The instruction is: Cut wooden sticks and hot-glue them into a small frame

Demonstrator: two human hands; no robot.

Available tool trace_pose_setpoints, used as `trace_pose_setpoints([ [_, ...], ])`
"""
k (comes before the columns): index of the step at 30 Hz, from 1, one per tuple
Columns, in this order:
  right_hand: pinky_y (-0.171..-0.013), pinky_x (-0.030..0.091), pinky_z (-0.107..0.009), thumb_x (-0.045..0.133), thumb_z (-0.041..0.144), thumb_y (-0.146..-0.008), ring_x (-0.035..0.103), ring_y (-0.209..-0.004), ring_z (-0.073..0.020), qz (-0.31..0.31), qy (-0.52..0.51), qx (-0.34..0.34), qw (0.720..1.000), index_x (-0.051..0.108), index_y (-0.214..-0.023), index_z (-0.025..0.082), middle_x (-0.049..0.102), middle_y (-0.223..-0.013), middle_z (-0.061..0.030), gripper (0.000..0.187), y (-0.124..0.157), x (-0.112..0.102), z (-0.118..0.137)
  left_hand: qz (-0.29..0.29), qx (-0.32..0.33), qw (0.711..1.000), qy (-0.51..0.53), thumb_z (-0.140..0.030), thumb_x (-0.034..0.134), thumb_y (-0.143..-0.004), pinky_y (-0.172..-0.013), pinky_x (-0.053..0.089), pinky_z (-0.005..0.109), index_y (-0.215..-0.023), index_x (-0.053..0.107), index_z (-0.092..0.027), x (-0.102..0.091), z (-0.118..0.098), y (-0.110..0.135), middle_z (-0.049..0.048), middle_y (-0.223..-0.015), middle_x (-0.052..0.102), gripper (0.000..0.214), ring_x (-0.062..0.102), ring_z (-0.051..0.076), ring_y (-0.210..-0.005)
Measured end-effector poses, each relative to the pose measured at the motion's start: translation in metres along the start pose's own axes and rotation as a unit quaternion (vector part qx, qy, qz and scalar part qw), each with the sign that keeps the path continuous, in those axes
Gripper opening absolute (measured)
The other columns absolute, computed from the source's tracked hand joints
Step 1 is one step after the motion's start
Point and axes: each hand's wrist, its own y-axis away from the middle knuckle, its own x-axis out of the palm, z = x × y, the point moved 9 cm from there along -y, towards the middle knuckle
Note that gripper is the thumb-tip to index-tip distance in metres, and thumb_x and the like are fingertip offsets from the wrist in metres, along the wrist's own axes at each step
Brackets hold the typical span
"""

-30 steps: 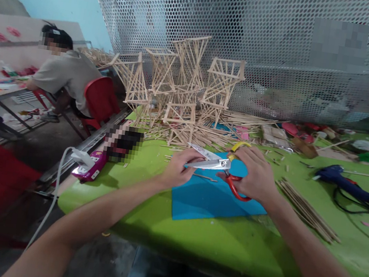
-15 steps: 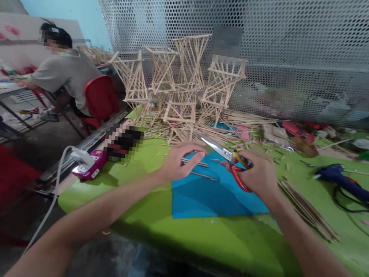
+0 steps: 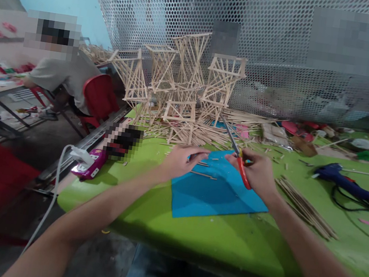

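My right hand [image 3: 258, 170] grips a pair of scissors [image 3: 242, 171] by red and yellow handles, the metal blades pointing up and away to the left. To its left, my left hand [image 3: 181, 161] is closed, thumb and fingertips pinched together; whatever is between them is too small to make out. A blue sheet [image 3: 209, 202] lies under both hands on the green table [image 3: 224, 246]. Short wooden sticks [image 3: 204, 175] rest on the sheet beside my left hand. Beyond my hands stand several lattice frames [image 3: 181, 110] built of thin sticks, with loose sticks heaped around them.
On the right lie a bundle of sticks [image 3: 306, 207] and a blue glue gun [image 3: 344, 181] with its black cable. A purple power strip [image 3: 90, 164] sits at the left edge. A perforated metal panel [image 3: 290, 34] rises behind. Another person [image 3: 66, 72] sits at the far left.
The scissors have swung from pointing left, near my left fingertips, to pointing more upward and away. My left thumb and fingertips have shifted slightly closer together.
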Motion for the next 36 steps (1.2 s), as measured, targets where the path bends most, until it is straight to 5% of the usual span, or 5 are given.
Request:
trace_pose_setpoints([
  [3, -0.052, 0.041, -0.032, 0.079, 0.055, -0.079, 0.055, -0.06, -0.0185, 0.021, -0.085, 0.059, 0.994, 0.07, -0.079, 0.022, 0.062, -0.065, -0.0007, 0.035, 0.003, 0.009, -0.006, -0.008, -0.007, 1.0, 0.02, -0.033, 0.055, -0.104, -0.086, 0.056, 0.029, -0.117, 0.074, -0.022, 0.003, 0.003, 0.0, 0.0041, -0.109, 0.08, 0.026, 0.075, 0.018, -0.096],
  [12, -0.069, 0.055, -0.035, 0.088, 0.047, -0.072, 0.067, -0.075, -0.021, 0.029, -0.257, 0.086, 0.962, 0.073, -0.093, 0.022, 0.074, -0.09, -0.0041, 0.035, 0.007, 0.039, -0.002, 0.01, -0.013, 0.999, -0.033, -0.037, 0.058, -0.103, -0.073, 0.053, 0.025, -0.113, 0.073, -0.02, 0.016, 0.003, 0.003, 0.0028, -0.096, 0.08, 0.025, 0.071, 0.014, -0.075],
  [21, -0.058, 0.041, -0.028, 0.081, 0.032, -0.074, 0.053, -0.065, -0.0158, 0.009, -0.086, 0.014, 0.996, 0.066, -0.081, 0.02, 0.062, -0.071, 0.0011, 0.021, 0.01, 0.034, 0.008, 0.07, 0.005, 0.982, -0.176, -0.035, 0.052, -0.104, -0.078, 0.055, 0.032, -0.114, 0.075, -0.024, 0.032, 0.007, 0.007, 0.0062, -0.106, 0.08, 0.027, 0.075, 0.022, -0.087],
  [32, -0.061, 0.041, -0.026, 0.063, 0.016, -0.068, 0.057, -0.069, -0.0162, 0.073, -0.05, -0.003, 0.996, 0.061, -0.083, 0.021, 0.069, -0.08, -0.0002, 0.016, 0.01, 0.046, 0.009, 0.121, -0.071, 0.947, -0.29, -0.041, 0.052, -0.103, -0.082, 0.055, 0.038, -0.1, 0.078, -0.021, 0.037, 0.019, 0.009, 0.0113, -0.099, 0.078, 0.034, 0.074, 0.028, -0.088],
  [36, -0.058, 0.034, -0.025, 0.063, 0.017, -0.067, 0.049, -0.065, -0.0136, 0.076, -0.03, -0.004, 0.997, 0.054, -0.077, 0.02, 0.062, -0.073, 0.0012, 0.014, 0.011, 0.048, 0.01, 0.148, -0.061, 0.939, -0.306, -0.04, 0.045, -0.106, -0.086, 0.055, 0.035, -0.116, 0.076, -0.024, 0.036, 0.012, 0.011, 0.0087, -0.113, 0.078, 0.036, 0.074, 0.026, -0.099],
])
